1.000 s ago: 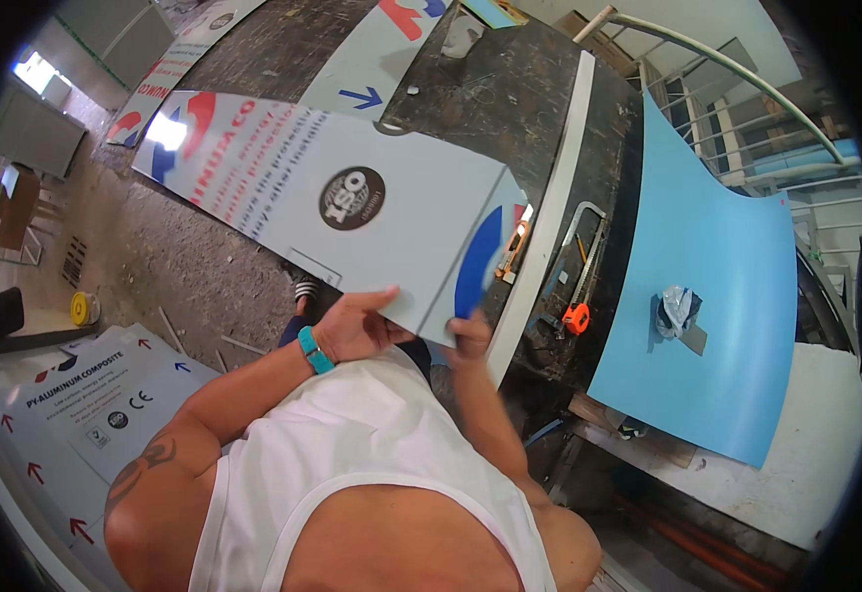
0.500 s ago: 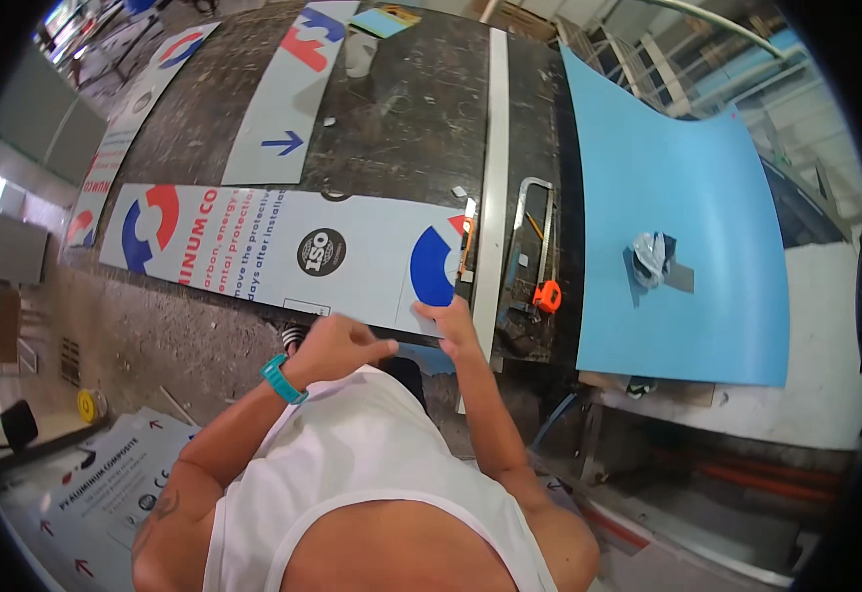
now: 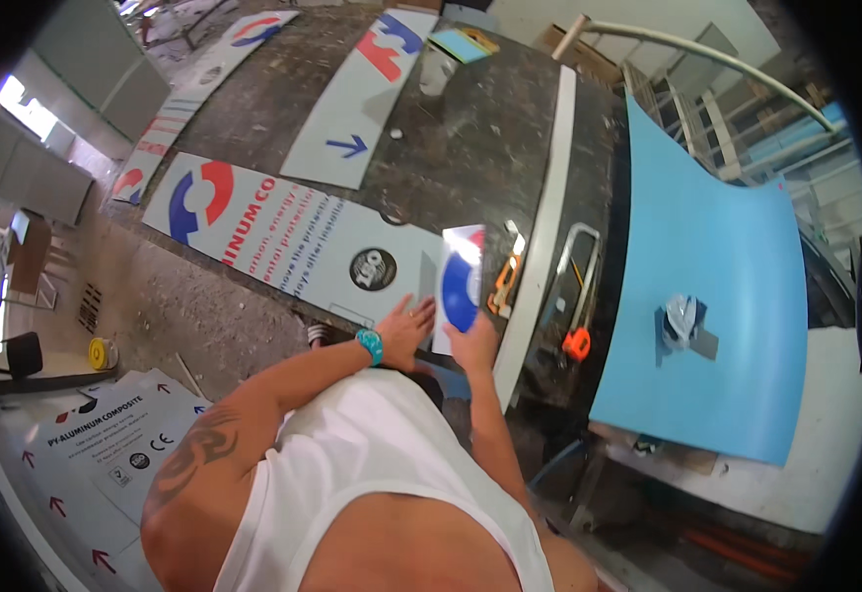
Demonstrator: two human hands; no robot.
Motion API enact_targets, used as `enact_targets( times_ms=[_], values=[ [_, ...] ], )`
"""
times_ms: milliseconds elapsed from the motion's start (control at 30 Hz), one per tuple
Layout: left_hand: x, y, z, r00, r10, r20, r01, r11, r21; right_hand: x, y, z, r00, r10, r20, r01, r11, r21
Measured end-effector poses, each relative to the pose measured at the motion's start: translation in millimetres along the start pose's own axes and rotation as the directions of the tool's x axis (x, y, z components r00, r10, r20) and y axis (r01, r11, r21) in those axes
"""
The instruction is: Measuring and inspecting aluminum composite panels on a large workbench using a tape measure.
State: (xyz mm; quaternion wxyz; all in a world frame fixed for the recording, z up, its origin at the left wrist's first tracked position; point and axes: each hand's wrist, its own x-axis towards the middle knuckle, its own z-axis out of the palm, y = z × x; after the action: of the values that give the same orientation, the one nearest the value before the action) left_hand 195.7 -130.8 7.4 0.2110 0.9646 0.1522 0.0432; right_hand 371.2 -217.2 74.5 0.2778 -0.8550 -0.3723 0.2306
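Along the near edge of the dark table (image 3: 451,133), the long printed board (image 3: 293,232) lies flat, the left hand (image 3: 406,331) resting palm down near its right end, fingers spread and gripping nothing; next to it, the right hand (image 3: 475,345) has thumb and fingers clamped on the tilted end strip (image 3: 461,281). Whether strip and board are still joined, I can't tell. If they are, uneven twisting might crease the sheet or tear its edge; bare fingers beside the thin rim could get cut. Across the scuffed, littered tabletop sit an orange cutter (image 3: 505,284), a white bar (image 3: 549,197), a hacksaw (image 3: 590,278) and a tape measure (image 3: 577,343). The room has a rough, gritty floor (image 3: 175,286) at left and a curved blue sheet (image 3: 707,266) at right.
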Motion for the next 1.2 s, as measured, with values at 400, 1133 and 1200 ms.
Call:
enact_targets(
  times_ms=[400, 1133, 1200],
  values=[
    [-49, -45, -22, 0.895, -0.351, -0.275, 0.343, 0.936, -0.076, 232, 38, -232, 0.893, -0.025, -0.449, 0.201, 0.916, 0.348],
    [-206, -76, -21, -0.001, -0.950, -0.312, 0.656, 0.235, -0.717, 25, 11, 81, 0.933, -0.359, 0.036, 0.360, 0.933, -0.023],
    [-224, -96, -11, 0.010, -0.955, -0.297, 0.595, 0.245, -0.766, 31, -1, 82, 0.938, -0.345, 0.033, 0.346, 0.938, -0.021]
  ],
)
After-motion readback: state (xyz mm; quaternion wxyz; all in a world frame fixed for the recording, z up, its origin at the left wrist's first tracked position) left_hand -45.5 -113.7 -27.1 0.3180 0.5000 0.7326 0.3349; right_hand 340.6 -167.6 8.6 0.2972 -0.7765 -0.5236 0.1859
